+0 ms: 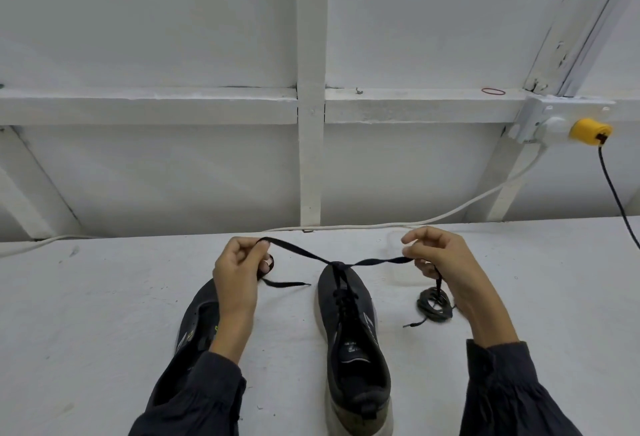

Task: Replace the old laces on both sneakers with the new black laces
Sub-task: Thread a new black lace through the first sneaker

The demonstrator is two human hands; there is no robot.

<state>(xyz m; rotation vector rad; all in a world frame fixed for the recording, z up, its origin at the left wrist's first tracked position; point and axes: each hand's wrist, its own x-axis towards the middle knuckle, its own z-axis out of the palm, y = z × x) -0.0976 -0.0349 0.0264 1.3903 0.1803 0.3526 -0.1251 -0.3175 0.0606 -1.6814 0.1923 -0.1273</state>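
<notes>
Two dark grey sneakers lie on the white table, toes pointing away from me. The right sneaker has a black lace threaded through it, crossed in a knot above its toe. My left hand pinches the lace's left end, and my right hand pinches its right end; both ends are pulled taut sideways. The left sneaker is partly hidden under my left forearm. A coiled bundle of dark lace rests on the table below my right hand.
A white wooden wall frame stands right behind the table. A white cable runs along the table's back edge. At the right, a yellow plug sits in a socket, with a black cord hanging down.
</notes>
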